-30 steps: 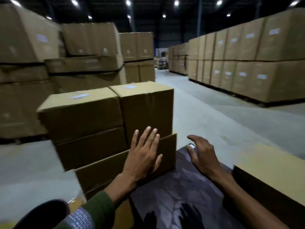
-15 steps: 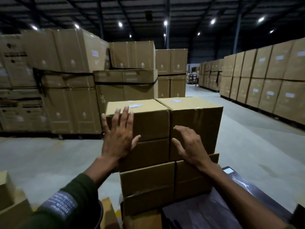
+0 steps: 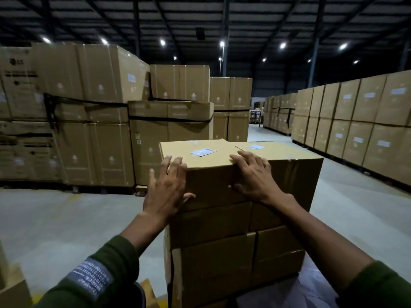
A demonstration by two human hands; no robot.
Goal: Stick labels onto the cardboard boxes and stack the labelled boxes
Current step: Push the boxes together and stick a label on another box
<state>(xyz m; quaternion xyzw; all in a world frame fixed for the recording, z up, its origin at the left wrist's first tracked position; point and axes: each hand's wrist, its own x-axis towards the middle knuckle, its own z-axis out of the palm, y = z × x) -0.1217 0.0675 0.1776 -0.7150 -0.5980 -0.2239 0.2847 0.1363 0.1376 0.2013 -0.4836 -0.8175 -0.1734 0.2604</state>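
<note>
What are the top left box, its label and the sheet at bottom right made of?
Top left box: matte brown cardboard, creased edges, looks corrugated.
Label: pale, slightly glossy sticker, probably paper; print unreadable.
Sheet: thin, wrinkled, shiny, likely plastic film.

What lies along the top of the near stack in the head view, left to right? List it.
Left hand → label on the left top box → right hand → label on the right top box.
</note>
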